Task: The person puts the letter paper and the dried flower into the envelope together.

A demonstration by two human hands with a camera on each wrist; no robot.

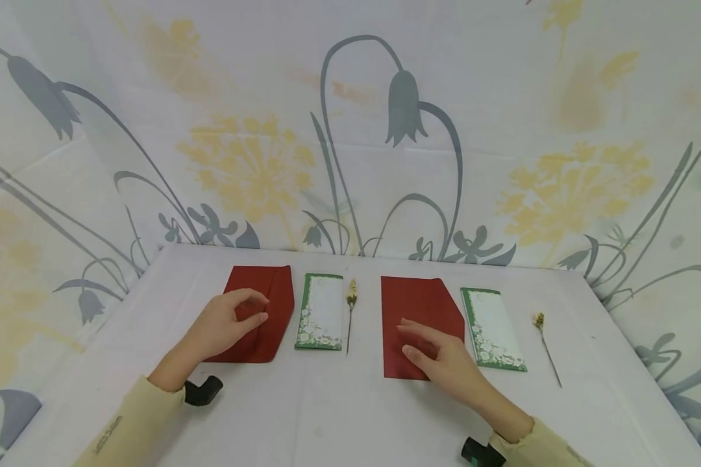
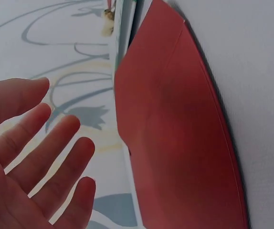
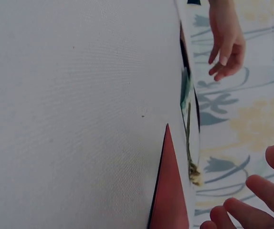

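My left hand [image 1: 224,324] hovers over the left red envelope [image 1: 277,311], fingers loosely bent and holding nothing. In the left wrist view the fingers of that hand [image 2: 46,157] are spread apart beside the same red envelope [image 2: 175,119]. Over the right red envelope [image 1: 411,301] is my right hand [image 1: 444,363], its fingers relaxed with nothing between them. The right wrist view has this hand [image 3: 251,205] low at the right, near a corner of its red envelope [image 3: 170,200]. Both envelopes lie flat on the white table.
Beside the left envelope lie a green-bordered floral card [image 1: 321,314] and a small dried yellow flower [image 1: 351,301]. A matching card [image 1: 493,331] and another dried flower [image 1: 543,337] lie at the right. A flower-printed cloth [image 1: 257,181] hangs behind the white table [image 1: 327,415].
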